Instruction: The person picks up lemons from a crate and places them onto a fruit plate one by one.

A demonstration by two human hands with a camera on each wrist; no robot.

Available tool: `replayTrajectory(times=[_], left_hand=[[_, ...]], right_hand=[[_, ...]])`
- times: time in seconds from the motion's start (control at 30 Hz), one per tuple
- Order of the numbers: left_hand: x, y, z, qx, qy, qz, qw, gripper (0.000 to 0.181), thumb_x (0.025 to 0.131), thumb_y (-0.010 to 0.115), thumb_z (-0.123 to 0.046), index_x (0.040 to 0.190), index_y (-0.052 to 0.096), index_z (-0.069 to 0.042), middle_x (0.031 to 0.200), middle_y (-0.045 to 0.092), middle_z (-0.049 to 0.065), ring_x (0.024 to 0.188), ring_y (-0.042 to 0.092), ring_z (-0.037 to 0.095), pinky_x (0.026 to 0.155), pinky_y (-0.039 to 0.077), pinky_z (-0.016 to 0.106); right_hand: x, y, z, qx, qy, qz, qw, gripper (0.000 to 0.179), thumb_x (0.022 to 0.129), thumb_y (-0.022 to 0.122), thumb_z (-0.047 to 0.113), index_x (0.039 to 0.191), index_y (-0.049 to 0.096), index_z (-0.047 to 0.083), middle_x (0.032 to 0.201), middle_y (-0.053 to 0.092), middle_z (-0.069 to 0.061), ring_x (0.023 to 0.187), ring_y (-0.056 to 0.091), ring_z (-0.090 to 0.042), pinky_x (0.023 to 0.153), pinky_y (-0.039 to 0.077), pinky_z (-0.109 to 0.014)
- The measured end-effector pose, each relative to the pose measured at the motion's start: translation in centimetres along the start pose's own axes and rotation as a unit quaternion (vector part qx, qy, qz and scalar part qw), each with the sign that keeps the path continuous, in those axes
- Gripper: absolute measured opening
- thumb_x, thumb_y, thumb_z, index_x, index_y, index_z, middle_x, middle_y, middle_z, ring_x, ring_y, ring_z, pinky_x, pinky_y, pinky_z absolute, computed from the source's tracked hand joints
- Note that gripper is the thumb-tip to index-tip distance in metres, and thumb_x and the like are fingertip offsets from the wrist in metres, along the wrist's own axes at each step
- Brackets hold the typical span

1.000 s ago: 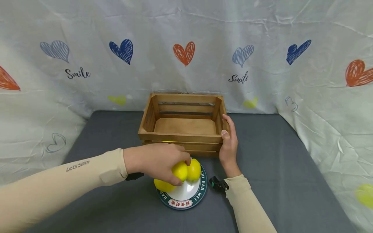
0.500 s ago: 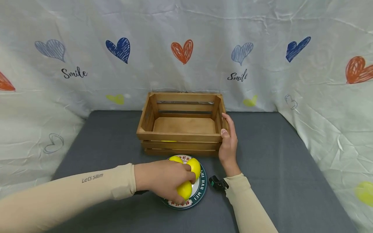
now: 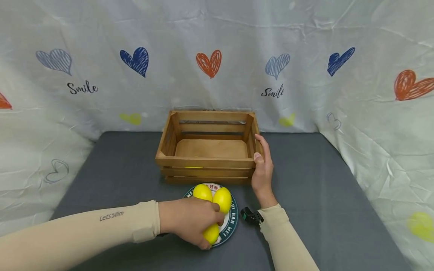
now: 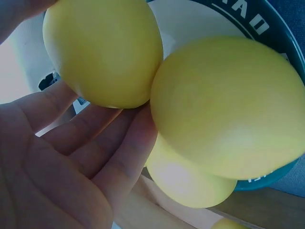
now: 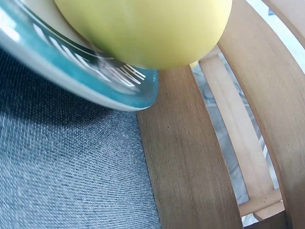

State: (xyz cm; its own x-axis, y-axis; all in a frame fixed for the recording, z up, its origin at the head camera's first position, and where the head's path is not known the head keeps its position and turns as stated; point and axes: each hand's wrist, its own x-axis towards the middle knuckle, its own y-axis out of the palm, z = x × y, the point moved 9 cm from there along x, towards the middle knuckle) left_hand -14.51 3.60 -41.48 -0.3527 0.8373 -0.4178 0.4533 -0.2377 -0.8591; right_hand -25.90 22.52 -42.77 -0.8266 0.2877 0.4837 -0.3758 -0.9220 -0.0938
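My left hand (image 3: 193,221) holds a yellow lemon (image 3: 211,234) at the front of a white plate with a green lettered rim (image 3: 232,222). In the left wrist view the thumb and fingers lie around that lemon (image 4: 102,52). Two more lemons are on the plate, one at the back left (image 3: 202,191) and one at the back right (image 3: 222,200). Behind the plate stands a slatted wooden crate (image 3: 207,162). My right hand (image 3: 262,175) grips its right side, thumb at the front corner. The right wrist view does not show the right hand's fingers.
Through the crate's front slats shows a strip of something yellow (image 3: 193,167). Dark grey cloth (image 3: 305,210) covers the table. A pale curtain (image 3: 237,34) printed with hearts hangs behind the table and along its sides.
My left hand has moved from the lemons at the back of the plate to the one at the front. The right hand stays on the crate. The head view has shifted slightly.
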Motion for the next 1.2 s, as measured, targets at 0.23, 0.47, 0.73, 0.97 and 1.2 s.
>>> replayTrajectory(times=[0.23,0.47,0.73,0.97,1.2], left_hand=[[0.2,0.5,-0.3,0.029,-0.002,0.000,0.9996,0.048,0.081,0.093,-0.048,0.120,0.072,-0.030,0.105,0.063,-0.011,0.079,0.054,0.002,0.073,0.052,0.023],[0.1,0.6,-0.6,0.055,0.006,0.000,0.9984,0.050,0.082,0.092,-0.050,0.123,0.072,-0.030,0.108,0.065,-0.011,0.079,0.054,0.003,0.073,0.054,0.024],[-0.3,-0.2,-0.8,0.063,0.005,-0.006,0.9980,0.051,0.082,0.092,-0.046,0.126,0.072,-0.030,0.111,0.066,-0.010,0.083,0.055,0.002,0.078,0.055,0.024],[-0.7,-1.3,-0.8,0.037,0.005,-0.010,0.9993,0.050,0.084,0.092,-0.040,0.127,0.072,-0.027,0.113,0.068,-0.010,0.087,0.056,0.002,0.082,0.056,0.023],[-1.8,-5.5,-0.1,-0.022,-0.010,-0.027,0.9994,0.051,0.092,0.086,-0.038,0.137,0.070,-0.021,0.133,0.071,-0.003,0.102,0.064,0.005,0.093,0.059,0.028]], right_hand=[[0.1,0.0,0.1,-0.002,0.002,0.003,1.0000,0.062,0.098,0.039,0.036,0.159,0.052,0.032,0.166,0.047,0.009,0.145,0.043,-0.015,0.122,0.027,-0.054],[0.1,0.0,0.2,-0.001,-0.002,0.001,1.0000,0.062,0.098,0.039,0.035,0.159,0.052,0.029,0.167,0.047,0.006,0.152,0.041,-0.018,0.128,0.024,-0.057],[0.1,0.0,0.0,0.000,-0.001,0.000,1.0000,0.062,0.099,0.040,0.036,0.159,0.052,0.029,0.167,0.047,0.006,0.152,0.041,-0.019,0.127,0.024,-0.058],[0.1,0.0,0.1,0.004,0.000,0.002,1.0000,0.061,0.099,0.040,0.038,0.158,0.053,0.030,0.168,0.046,0.007,0.147,0.042,-0.018,0.124,0.026,-0.055],[0.0,0.0,0.1,0.006,0.001,0.005,1.0000,0.062,0.099,0.040,0.034,0.159,0.052,0.030,0.167,0.046,0.007,0.148,0.042,-0.016,0.124,0.026,-0.054]])
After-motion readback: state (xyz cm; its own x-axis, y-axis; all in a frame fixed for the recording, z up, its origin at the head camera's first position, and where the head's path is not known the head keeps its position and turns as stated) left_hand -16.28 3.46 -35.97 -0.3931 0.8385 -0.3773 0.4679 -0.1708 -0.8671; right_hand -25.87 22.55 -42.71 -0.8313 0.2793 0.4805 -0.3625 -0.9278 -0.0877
